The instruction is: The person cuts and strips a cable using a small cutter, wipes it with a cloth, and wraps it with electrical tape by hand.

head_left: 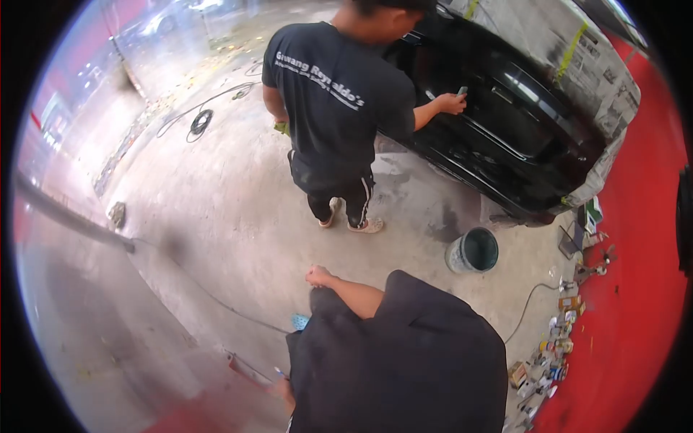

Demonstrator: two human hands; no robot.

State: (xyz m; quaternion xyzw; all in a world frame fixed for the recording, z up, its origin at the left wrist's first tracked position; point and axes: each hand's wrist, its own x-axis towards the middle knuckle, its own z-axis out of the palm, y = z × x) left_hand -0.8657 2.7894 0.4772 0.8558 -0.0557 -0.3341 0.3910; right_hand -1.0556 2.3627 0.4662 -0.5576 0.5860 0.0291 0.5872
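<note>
My torso in a dark shirt (404,353) fills the lower middle, turned toward the left. My right hand (317,276) is held out in front of the body, fingers curled in; whatever they may hold is too small to make out. Lower down, my left hand (284,393) shows partly at the shirt's edge, closed around a small thin white-and-blue object (280,372) of unclear kind. A blue slipper (299,322) peeks out below my right forearm.
A co-worker (325,108) stands by a glossy black car panel (498,94), a small object in one hand. Masking paper (606,79) covers nearby bodywork. A bucket (473,250) stands on concrete. Cans and boxes (556,346) line the red wall (628,289); a hose (216,299) crosses the floor.
</note>
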